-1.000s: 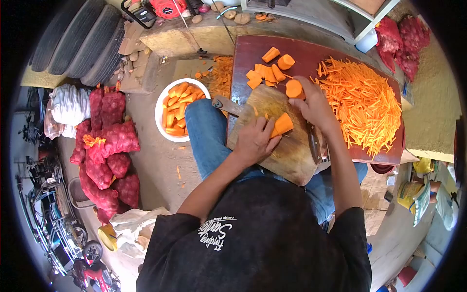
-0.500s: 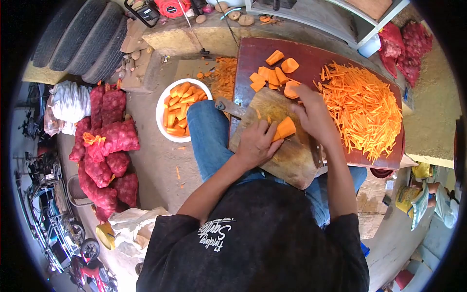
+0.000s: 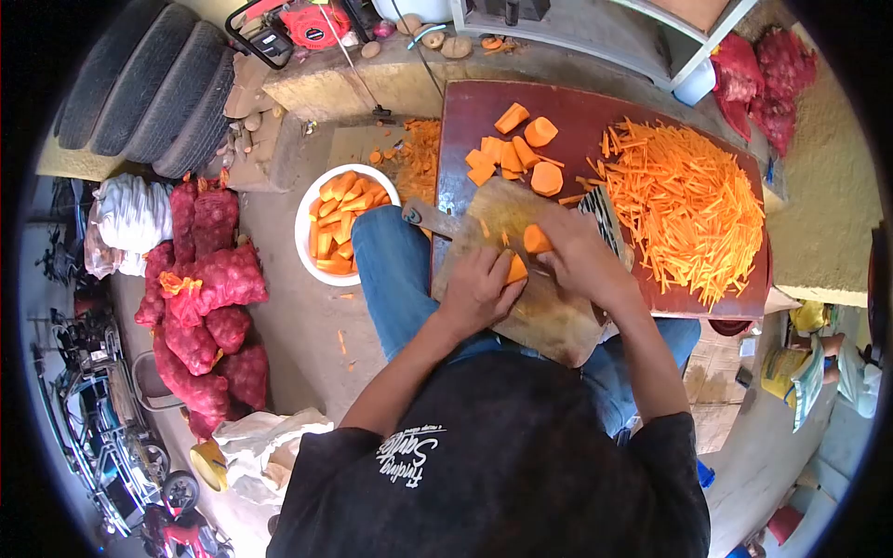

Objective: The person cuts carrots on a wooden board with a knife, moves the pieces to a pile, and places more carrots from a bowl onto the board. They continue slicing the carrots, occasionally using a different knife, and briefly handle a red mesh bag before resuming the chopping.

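My left hand (image 3: 476,290) is closed around a carrot piece (image 3: 516,270), pressing it on the worn wooden cutting board (image 3: 549,330). Close beside it, my right hand (image 3: 586,256) has its fingers curled on another carrot piece (image 3: 537,239) above the board. Behind the right hand stands a flat striped black-and-white thing (image 3: 603,219), partly covered by the hand. A flat grey handle (image 3: 423,216) sticks out at the board's left edge. Cut carrot chunks (image 3: 510,153) lie past the board, and a big heap of carrot sticks (image 3: 688,214) is to the right.
The board rests on a dark red table (image 3: 465,112) over my knees. A white tub (image 3: 302,237) of peeled carrots stands left of my knee. Red net sacks (image 3: 223,274) are piled on the floor at left, near tires (image 3: 149,88). A concrete ledge (image 3: 326,84) runs behind.
The right hand has come down onto a carrot piece beside the left hand. The left hand has shifted slightly left. The striped thing now shows beside the right hand. The view has moved slightly.
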Motion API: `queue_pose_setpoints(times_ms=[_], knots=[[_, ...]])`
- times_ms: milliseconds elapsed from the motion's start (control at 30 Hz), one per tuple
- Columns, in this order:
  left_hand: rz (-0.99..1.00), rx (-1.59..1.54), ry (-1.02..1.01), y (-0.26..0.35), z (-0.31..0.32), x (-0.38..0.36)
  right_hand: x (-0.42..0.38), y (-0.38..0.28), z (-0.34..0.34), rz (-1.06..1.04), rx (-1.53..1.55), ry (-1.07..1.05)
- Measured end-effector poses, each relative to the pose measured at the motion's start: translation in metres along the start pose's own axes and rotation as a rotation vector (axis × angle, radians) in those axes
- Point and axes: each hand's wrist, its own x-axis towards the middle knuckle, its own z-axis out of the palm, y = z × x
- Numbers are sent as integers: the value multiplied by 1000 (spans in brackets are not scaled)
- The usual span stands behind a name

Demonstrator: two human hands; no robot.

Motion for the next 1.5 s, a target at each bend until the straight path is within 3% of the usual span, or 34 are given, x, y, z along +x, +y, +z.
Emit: queue_pose_setpoints(times_ms=[133,300,567,700,833,933,1000,1133,1233,1500], knots=[[6,-38,39,-4,1,-1,28,31,-17,28,113,380],[6,-54,74,-6,1,0,71,93,-7,225,569,458],[-19,-96,119,-8,3,0,89,128,6,420,385,313],[-46,-106,105,-6,1,1,92,129,3,335,6,240],[-47,-108,103,-6,-2,2,95,113,-3,424,106,226],[-40,-99,106,-6,-1,2,71,86,-8,314,-95,380],[-40,-106,128,-8,0,2,45,50,-18,233,8,314],[-107,-176,2,-11,-2,-1,-3,-20,14,-192,40,-1],[-123,-223,33,-11,-4,-1,-10,-45,29,-123,-153,-64],[-50,-227,89,-3,-13,-31,-6,-34,36,-245,-300,-131]])
